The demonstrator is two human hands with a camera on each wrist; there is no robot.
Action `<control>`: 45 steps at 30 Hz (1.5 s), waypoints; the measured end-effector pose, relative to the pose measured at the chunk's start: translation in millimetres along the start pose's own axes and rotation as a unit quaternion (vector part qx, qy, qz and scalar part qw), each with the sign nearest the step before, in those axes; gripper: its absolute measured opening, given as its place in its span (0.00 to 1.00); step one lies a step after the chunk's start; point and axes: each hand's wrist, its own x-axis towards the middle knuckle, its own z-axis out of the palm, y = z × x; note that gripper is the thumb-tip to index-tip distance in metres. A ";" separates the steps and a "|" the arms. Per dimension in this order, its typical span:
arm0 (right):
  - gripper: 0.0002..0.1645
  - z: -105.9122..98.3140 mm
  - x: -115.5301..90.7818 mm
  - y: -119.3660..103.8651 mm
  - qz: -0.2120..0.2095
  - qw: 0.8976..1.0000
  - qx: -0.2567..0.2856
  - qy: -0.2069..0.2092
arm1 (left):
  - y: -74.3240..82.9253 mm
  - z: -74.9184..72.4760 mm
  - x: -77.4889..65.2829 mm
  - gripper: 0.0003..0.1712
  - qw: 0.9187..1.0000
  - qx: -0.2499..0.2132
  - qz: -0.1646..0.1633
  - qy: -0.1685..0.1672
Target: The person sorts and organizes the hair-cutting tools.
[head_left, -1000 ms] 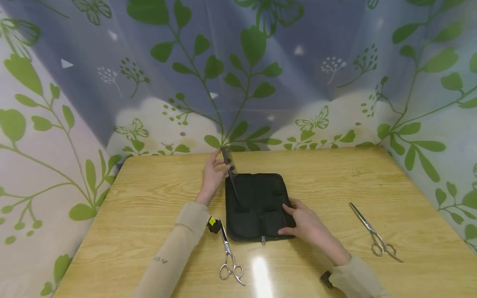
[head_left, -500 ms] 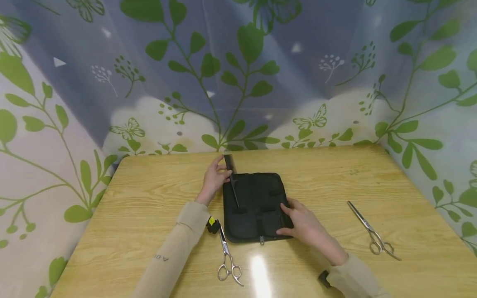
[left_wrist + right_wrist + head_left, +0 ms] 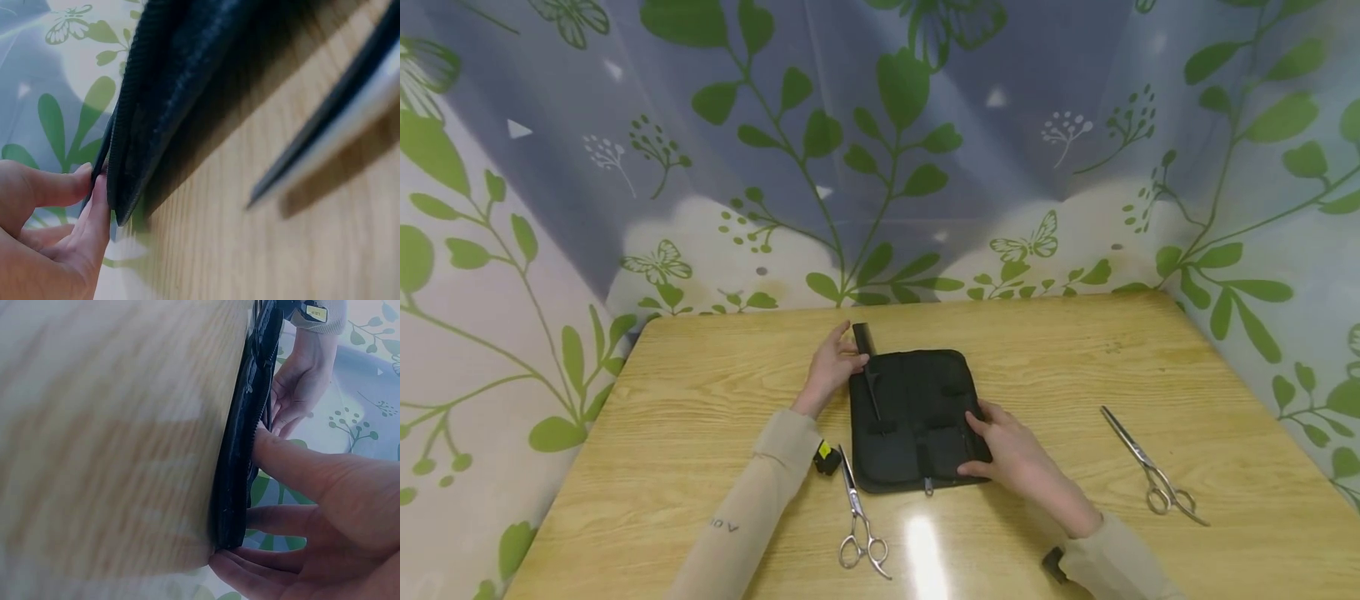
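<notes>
A black tail comb (image 3: 863, 338) slants over the far left corner of an open black zip case (image 3: 891, 467). My left hand (image 3: 832, 363) pinches it between thumb and fingers near its toothed part. The comb's thin tail points toward me, its tip at an elastic loop (image 3: 887, 428) on the case's left half; whether it is under the loop I cannot tell. My right hand (image 3: 1011, 450) grips the case's right edge, thumb on the inner face. In the right wrist view, fingertips (image 3: 225, 559) meet the case's outer edge. The left wrist view shows the comb (image 3: 100, 159) edge-on beside the case (image 3: 162, 100).
Steel scissors (image 3: 857, 517) lie just left of the case's near edge, close to my left forearm. A second pair of scissors (image 3: 1150, 467) lies farther right on the wooden table (image 3: 715, 358). A leaf-patterned curtain (image 3: 880, 183) surrounds the table's back and sides.
My left hand has drawn the comb toward me, so its tail has slid down to the elastic loop. The right hand keeps its hold on the case edge.
</notes>
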 end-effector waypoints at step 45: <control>0.49 2.7 -0.1 1.3 -0.002 1.000 -0.009 0.006 | 4.9 1.3 -15.1 0.35 0.989 0.087 0.012 -0.115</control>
